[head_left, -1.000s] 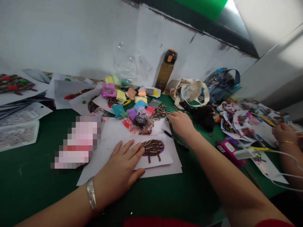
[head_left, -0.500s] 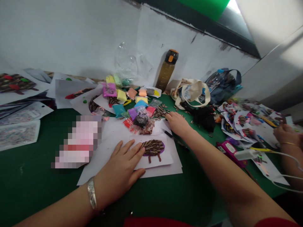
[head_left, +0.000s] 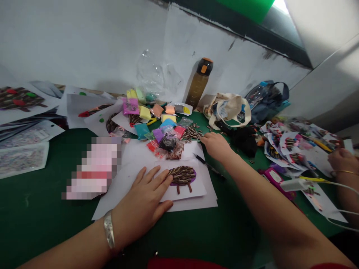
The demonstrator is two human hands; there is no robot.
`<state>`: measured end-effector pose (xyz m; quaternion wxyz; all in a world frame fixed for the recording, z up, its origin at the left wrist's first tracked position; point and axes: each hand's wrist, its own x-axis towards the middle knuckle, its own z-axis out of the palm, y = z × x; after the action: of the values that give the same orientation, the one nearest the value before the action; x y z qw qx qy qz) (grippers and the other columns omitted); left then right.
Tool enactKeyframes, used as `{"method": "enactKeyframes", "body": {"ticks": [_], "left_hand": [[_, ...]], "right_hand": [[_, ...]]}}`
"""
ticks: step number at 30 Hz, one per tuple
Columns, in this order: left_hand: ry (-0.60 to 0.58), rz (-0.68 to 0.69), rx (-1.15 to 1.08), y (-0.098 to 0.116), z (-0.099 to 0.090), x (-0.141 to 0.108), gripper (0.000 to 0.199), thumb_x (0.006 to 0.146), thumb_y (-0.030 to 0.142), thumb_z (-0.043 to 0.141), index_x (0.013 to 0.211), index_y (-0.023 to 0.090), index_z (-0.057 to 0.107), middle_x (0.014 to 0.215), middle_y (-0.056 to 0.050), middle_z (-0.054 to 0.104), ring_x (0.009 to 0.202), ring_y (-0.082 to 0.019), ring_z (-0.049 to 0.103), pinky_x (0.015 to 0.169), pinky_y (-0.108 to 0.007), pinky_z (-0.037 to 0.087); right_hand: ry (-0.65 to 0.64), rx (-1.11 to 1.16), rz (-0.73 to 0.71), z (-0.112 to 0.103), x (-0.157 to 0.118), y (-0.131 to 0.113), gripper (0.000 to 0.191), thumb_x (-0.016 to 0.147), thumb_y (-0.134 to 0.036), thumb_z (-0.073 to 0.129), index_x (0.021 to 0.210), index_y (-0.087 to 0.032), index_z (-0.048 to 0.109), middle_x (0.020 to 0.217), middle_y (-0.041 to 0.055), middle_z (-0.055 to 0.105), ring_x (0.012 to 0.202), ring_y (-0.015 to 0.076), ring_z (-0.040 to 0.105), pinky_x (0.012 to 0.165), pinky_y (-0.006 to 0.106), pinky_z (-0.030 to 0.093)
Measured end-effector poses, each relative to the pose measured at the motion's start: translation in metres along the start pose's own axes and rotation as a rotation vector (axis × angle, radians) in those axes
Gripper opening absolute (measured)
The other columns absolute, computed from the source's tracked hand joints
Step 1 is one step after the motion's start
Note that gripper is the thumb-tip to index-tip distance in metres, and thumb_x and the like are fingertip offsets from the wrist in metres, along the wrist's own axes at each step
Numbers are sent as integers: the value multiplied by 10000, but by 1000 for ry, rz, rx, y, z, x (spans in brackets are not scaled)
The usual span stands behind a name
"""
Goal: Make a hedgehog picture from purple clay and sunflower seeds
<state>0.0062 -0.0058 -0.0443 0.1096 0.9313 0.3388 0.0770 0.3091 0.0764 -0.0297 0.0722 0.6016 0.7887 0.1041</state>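
My left hand (head_left: 148,194) lies flat with fingers spread on a small white sheet (head_left: 196,193). Its fingertips touch the left side of a picture of a rounded animal (head_left: 182,175), with sunflower seeds laid in rows over purple clay and two brown legs. Larger white paper (head_left: 112,201) lies underneath. At the edge of a loose pile of sunflower seeds (head_left: 192,132), my right hand (head_left: 218,146) has its fingertips pinched together. What sits between them is too small to make out. A black pen (head_left: 209,165) rests below the right hand.
Bagged coloured clay (head_left: 168,142) is heaped behind the picture. A brown bottle (head_left: 198,84) and a cloth bag (head_left: 228,110) stand by the wall. Seed pictures (head_left: 22,98) lie left. Another person's hand (head_left: 343,162) is at far right, near a white plug with cable (head_left: 294,185).
My right hand has drawn back slightly to the right at the seed pile, its fingers now closer together. The left hand stays put on the sheet. The view has shifted slightly.
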Motion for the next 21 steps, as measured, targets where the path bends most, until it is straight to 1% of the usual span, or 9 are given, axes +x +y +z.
{"method": "enactKeyframes", "body": {"ticks": [5,8,9,10,12,13,15,17,21], "left_hand": [[12,-5,0,0,2,-1,514,891,436,524,1348,202,491,1408,-90,478,1322,-346,363,1080,-582,243],[14,-5,0,0,2,-1,513,894,445,510,1345,202,493,1407,-88,479,1324,-344,360,1083,-578,238],[9,-3,1,0,2,-1,514,896,449,505,1347,202,491,1409,-88,476,1326,-345,356,1082,-578,236],[6,-1,2,0,2,-1,516,898,453,501,1349,203,489,1411,-89,474,1327,-346,354,1081,-577,236],[7,2,5,-1,3,-1,514,901,458,494,1350,209,488,1414,-88,471,1328,-344,351,1082,-571,234],[15,3,2,-1,4,-1,511,902,461,492,1349,213,489,1413,-87,472,1328,-342,351,1083,-567,232],[37,2,-8,-1,5,-2,503,904,462,486,1345,219,492,1408,-85,479,1328,-337,351,1087,-562,227],[54,1,-16,-1,6,-2,499,906,466,484,1341,222,496,1405,-84,482,1329,-335,351,1089,-562,224],[44,-2,4,-1,6,-1,506,904,465,484,1346,219,489,1417,-83,468,1335,-335,342,1088,-562,228]], "right_hand": [[-11,-8,14,-2,7,-5,227,846,-74,432,954,-129,624,924,136,607,881,238,536,744,320,338],[16,25,56,-12,-3,-9,283,852,-62,412,1033,-141,615,870,115,617,834,215,560,717,298,370],[50,74,72,-16,-10,-12,299,867,-76,401,1064,-153,612,871,105,624,831,207,570,712,290,386],[128,190,101,-21,-20,-16,309,883,-102,397,1089,-174,615,891,93,637,831,199,583,709,285,406],[276,528,115,-28,-43,-28,244,894,-181,440,977,-202,669,910,56,672,827,180,617,742,291,453],[294,682,139,-29,-55,-36,215,886,-223,472,932,-216,682,847,28,688,757,170,632,723,299,475],[233,937,208,-28,-78,-52,181,860,-275,526,927,-228,688,727,-4,696,628,161,643,618,293,502],[206,1012,214,-23,-94,-65,154,844,-267,555,900,-233,695,759,-1,714,667,166,661,641,288,511],[194,910,155,-9,-105,-79,145,865,-240,551,912,-245,688,892,10,719,830,167,654,753,277,480]]}}
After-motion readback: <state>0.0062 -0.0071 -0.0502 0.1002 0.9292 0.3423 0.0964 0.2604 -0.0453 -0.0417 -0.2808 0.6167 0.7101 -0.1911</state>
